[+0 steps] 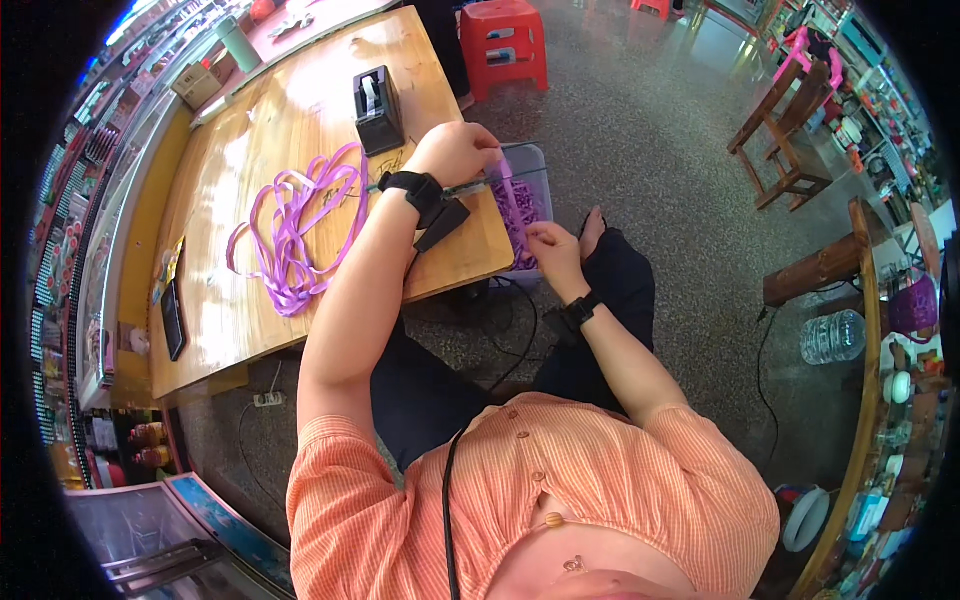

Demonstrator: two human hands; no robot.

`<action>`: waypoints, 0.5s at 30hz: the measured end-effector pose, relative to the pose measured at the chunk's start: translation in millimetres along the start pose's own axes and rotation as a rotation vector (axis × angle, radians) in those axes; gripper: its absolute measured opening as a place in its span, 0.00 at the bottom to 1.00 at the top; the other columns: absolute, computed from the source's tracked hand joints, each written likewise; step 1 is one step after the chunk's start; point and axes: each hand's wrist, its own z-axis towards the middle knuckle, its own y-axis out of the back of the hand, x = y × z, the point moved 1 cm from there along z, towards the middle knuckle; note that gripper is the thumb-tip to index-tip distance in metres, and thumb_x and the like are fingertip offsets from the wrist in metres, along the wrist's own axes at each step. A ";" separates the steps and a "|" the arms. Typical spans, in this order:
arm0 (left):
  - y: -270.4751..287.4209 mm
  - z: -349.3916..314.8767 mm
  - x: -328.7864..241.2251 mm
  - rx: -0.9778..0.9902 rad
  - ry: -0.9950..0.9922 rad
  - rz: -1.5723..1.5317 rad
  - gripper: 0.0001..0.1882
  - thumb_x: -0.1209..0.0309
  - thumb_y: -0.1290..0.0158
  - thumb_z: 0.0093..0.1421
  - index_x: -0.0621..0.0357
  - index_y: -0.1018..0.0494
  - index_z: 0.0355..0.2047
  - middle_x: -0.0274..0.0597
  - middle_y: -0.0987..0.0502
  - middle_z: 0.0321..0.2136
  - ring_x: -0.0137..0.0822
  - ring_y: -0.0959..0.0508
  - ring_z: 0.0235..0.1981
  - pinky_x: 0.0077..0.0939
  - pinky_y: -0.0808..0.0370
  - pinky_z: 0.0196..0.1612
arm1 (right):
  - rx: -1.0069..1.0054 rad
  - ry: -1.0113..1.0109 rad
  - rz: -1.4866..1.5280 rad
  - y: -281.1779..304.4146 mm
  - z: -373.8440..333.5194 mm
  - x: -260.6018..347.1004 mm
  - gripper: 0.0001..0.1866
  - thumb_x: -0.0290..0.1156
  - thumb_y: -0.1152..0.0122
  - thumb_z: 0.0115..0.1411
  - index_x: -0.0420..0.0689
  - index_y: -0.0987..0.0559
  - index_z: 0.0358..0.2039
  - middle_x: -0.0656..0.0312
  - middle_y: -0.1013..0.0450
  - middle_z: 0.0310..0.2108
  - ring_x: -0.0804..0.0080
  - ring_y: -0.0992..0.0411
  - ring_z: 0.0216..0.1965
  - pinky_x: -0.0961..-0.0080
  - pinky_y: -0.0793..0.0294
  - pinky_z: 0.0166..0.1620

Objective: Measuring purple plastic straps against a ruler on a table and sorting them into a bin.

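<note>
My left hand [455,152] reaches over the table's right edge, its fingertips pinched on a purple ribbon [508,180]. The ribbon runs down toward my right hand [553,247], whose thumb and fingers close on its lower part. Below it stands a translucent plastic bin [543,180] with many purple strips inside. A loose heap of purple ribbon [290,235] lies on the wooden table [240,320], left of my left forearm. A black object [442,226], partly hidden by my left wrist, sits at the table edge, with a thin dark rod reaching over the bin.
A black tape dispenser [378,112] stands beyond my left hand. A black phone [174,320] lies at the table's left edge. A green bottle [237,45] and a cardboard box [196,85] are at far left. A red stool [504,50] and wooden chair [785,130] stand beyond.
</note>
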 end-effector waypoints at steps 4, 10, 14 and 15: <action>0.3 0.7 2.1 0.008 0.001 0.004 0.16 0.60 0.40 0.60 0.58 0.17 0.40 0.49 0.16 0.34 0.45 0.16 0.36 0.36 0.20 0.43 | 0.013 0.163 0.101 -5.3 -10.7 0.6 0.10 0.22 0.41 0.64 0.38 0.19 0.45 0.62 0.20 0.30 0.77 0.21 0.29 0.82 0.26 0.30; 0.5 -1.2 6.5 -0.017 -0.028 0.016 0.16 0.60 0.40 0.60 0.58 0.17 0.40 0.48 0.16 0.33 0.45 0.16 0.35 0.35 0.20 0.42 | 0.364 -0.068 0.090 15.6 -26.0 35.1 0.11 0.27 0.45 0.67 0.37 0.17 0.43 0.60 0.20 0.28 0.78 0.25 0.24 0.81 0.27 0.29; 1.6 -0.7 4.4 0.003 -0.012 -0.007 0.15 0.60 0.40 0.60 0.58 0.17 0.40 0.49 0.16 0.33 0.44 0.16 0.34 0.35 0.20 0.42 | 0.470 -0.016 0.112 19.4 -43.1 55.0 0.14 0.31 0.47 0.70 0.35 0.17 0.41 0.58 0.19 0.28 0.79 0.26 0.23 0.84 0.28 0.29; 1.9 -1.1 5.9 0.004 -0.019 0.009 0.15 0.60 0.41 0.60 0.58 0.17 0.40 0.50 0.16 0.33 0.44 0.16 0.34 0.35 0.20 0.41 | 0.483 0.022 0.038 17.2 -49.6 61.1 0.13 0.31 0.45 0.69 0.35 0.16 0.40 0.58 0.19 0.28 0.79 0.26 0.23 0.84 0.28 0.28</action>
